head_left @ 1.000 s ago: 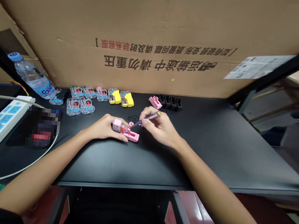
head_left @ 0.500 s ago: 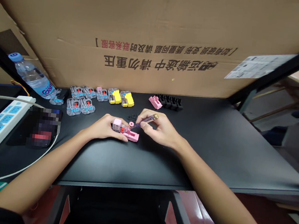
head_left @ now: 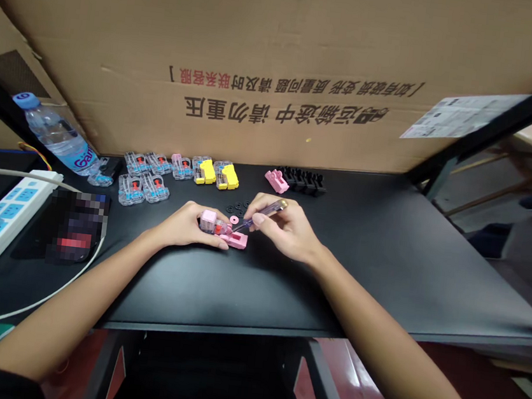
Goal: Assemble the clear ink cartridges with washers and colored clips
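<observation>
My left hand (head_left: 185, 225) is closed around a small pink and clear plastic assembly (head_left: 208, 221) with a red part inside. A pink slotted piece (head_left: 238, 240) sticks out from it to the right, beyond my fingertips. In my right hand (head_left: 290, 229) is a slim screwdriver (head_left: 273, 209), purple and see-through with a gold end, pinched like a pen. Its thin tip slants down and left to the assembly; whether it touches is too small to tell. Just behind the assembly lie a pink ring (head_left: 234, 219) and several small black rings (head_left: 231, 209).
Several clear cases with blue and red parts (head_left: 131, 190) stand at the back left, beside two yellow-clad ones (head_left: 227, 177). A pink piece (head_left: 276, 180) and a black row of pieces (head_left: 304, 181) lie behind. Left are a bottle (head_left: 59, 134), power strip (head_left: 9, 215) and cable.
The screwdriver's tip has moved slightly left and down toward the assembly, and its handle now stands a little steeper. My left hand has hardly moved.
</observation>
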Action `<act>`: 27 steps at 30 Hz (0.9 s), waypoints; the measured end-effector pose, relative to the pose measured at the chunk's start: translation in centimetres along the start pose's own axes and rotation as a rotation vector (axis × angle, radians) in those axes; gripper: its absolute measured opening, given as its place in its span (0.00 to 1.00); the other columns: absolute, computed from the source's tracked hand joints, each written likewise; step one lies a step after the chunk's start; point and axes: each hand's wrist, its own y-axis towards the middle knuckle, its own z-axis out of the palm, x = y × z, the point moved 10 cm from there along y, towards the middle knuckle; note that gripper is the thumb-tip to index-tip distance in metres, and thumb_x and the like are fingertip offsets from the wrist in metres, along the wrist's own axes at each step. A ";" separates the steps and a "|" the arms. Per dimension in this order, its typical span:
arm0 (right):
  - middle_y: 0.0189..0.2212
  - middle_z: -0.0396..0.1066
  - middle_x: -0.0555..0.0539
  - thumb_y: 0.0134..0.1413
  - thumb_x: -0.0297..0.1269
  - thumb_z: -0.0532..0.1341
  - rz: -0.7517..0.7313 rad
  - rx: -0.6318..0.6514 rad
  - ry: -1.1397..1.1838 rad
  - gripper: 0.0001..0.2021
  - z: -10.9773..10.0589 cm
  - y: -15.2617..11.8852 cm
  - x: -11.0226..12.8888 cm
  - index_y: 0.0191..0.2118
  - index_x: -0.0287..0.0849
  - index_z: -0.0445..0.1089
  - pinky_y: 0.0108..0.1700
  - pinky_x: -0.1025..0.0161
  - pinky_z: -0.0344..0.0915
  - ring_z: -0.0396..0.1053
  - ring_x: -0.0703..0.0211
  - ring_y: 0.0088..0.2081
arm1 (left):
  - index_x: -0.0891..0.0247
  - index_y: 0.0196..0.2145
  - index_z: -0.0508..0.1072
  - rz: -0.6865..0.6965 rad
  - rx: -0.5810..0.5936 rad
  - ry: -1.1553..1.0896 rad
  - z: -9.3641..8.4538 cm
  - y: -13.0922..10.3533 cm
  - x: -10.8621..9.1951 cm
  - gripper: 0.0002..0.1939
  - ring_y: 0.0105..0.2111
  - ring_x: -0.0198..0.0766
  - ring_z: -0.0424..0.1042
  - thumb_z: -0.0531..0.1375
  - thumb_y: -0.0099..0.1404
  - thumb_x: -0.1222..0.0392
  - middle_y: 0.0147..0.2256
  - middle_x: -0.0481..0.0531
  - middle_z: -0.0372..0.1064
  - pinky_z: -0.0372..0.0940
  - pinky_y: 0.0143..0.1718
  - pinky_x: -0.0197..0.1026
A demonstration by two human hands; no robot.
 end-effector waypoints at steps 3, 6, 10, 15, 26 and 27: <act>0.33 0.75 0.48 0.71 0.43 0.62 0.011 0.040 -0.006 0.12 0.5 0.0 -0.1 0.38 0.42 0.76 0.34 0.62 0.70 0.74 0.60 0.31 | 0.64 0.48 0.86 0.031 -0.004 -0.001 -0.1 0.0 -0.5 0.27 0.30 0.37 0.73 0.79 0.54 0.47 0.32 0.49 0.81 0.65 0.33 0.37; 0.33 0.76 0.47 0.71 0.40 0.61 -0.003 0.042 -0.043 0.11 0.5 0.1 0.0 0.38 0.42 0.75 0.35 0.63 0.70 0.74 0.60 0.31 | 0.64 0.48 0.86 0.046 -0.004 0.002 -0.1 0.1 -0.7 0.27 0.32 0.39 0.76 0.79 0.55 0.48 0.35 0.50 0.84 0.68 0.36 0.38; 0.32 0.76 0.48 0.72 0.37 0.61 -0.093 0.069 -0.130 0.10 1.0 0.1 0.9 0.37 0.42 0.76 0.36 0.63 0.70 0.73 0.61 0.31 | 0.64 0.48 0.86 0.052 -0.007 0.013 -0.2 0.1 -0.6 0.27 0.35 0.41 0.79 0.79 0.55 0.47 0.38 0.52 0.85 0.70 0.39 0.39; 0.31 0.80 0.47 0.70 0.36 0.67 -0.161 0.013 -0.154 0.09 0.8 -0.1 1.4 0.35 0.42 0.78 0.35 0.63 0.71 0.76 0.61 0.31 | 0.63 0.49 0.86 0.059 -0.004 0.011 -0.1 0.0 -0.5 0.27 0.34 0.41 0.80 0.79 0.56 0.47 0.36 0.50 0.85 0.71 0.38 0.39; 0.26 0.77 0.51 0.71 0.47 0.66 -0.109 -0.376 -0.177 0.15 -3.5 -0.5 0.8 0.35 0.45 0.78 0.28 0.61 0.71 0.73 0.61 0.23 | 0.61 0.56 0.82 0.381 -0.398 0.398 -4.7 -1.4 -3.0 0.20 0.50 0.48 0.83 0.72 0.70 0.52 0.52 0.58 0.83 0.76 0.54 0.50; 0.26 0.77 0.51 0.71 0.47 0.66 -0.113 -0.372 -0.176 0.15 -3.5 -0.4 0.7 0.34 0.45 0.78 0.28 0.61 0.71 0.73 0.62 0.24 | 0.61 0.58 0.80 0.426 -0.385 0.467 -4.4 -1.4 -3.1 0.20 0.52 0.48 0.82 0.70 0.72 0.55 0.54 0.59 0.82 0.76 0.56 0.52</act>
